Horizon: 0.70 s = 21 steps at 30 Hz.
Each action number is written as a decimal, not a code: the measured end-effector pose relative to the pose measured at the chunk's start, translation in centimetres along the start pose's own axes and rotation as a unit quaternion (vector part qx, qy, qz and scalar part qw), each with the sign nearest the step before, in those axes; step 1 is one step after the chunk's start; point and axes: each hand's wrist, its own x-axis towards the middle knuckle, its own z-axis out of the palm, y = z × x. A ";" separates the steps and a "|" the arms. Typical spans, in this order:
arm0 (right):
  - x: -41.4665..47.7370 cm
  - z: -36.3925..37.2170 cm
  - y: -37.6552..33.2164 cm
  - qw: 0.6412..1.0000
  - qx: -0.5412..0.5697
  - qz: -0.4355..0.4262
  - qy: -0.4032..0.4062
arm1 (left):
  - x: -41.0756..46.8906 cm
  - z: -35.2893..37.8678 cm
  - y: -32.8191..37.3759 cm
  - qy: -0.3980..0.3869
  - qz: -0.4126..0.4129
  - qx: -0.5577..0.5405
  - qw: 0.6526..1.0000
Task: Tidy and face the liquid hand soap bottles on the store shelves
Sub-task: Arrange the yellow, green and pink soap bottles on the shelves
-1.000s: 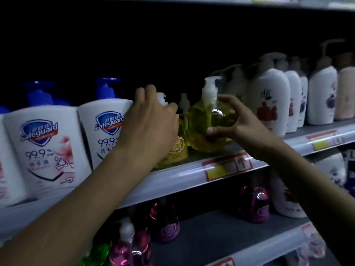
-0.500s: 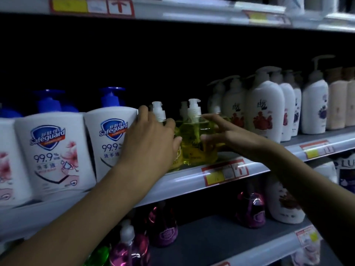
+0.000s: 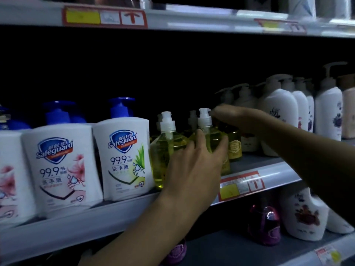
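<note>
The white bottles (image 3: 123, 158) stand leftmost on the shelf (image 3: 115, 210). Just right of them, my left hand (image 3: 196, 166) wraps the upright yellow soap bottle (image 3: 212, 138) and is the nearer hand. My right hand (image 3: 238, 120) is at its pump (image 3: 204, 117), fingers pointing left; I cannot tell whether it grips.

Middle shelf (image 3: 107, 214), centre of frame: a yellow soap bottle (image 3: 211, 138) with a white pump is gripped by the left hand (image 3: 194, 166), fingers curled round its body. A second yellow bottle (image 3: 163, 156) is seen just to its left, next to white Safeguard bottles (image 3: 123, 156) with blue pumps. The right hand (image 3: 238, 118) is extended from the right, fingertips at the gripped bottle's pump; contact is blurred and not resolved. White pump bottles (image 3: 278, 112) are ranged at right.
</note>
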 end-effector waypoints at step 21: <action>-3.1 -0.1 4.8 0.948 -0.268 -0.151 0.075 | -1.6 -0.1 1.2 -0.013 -0.009 0.018 1.000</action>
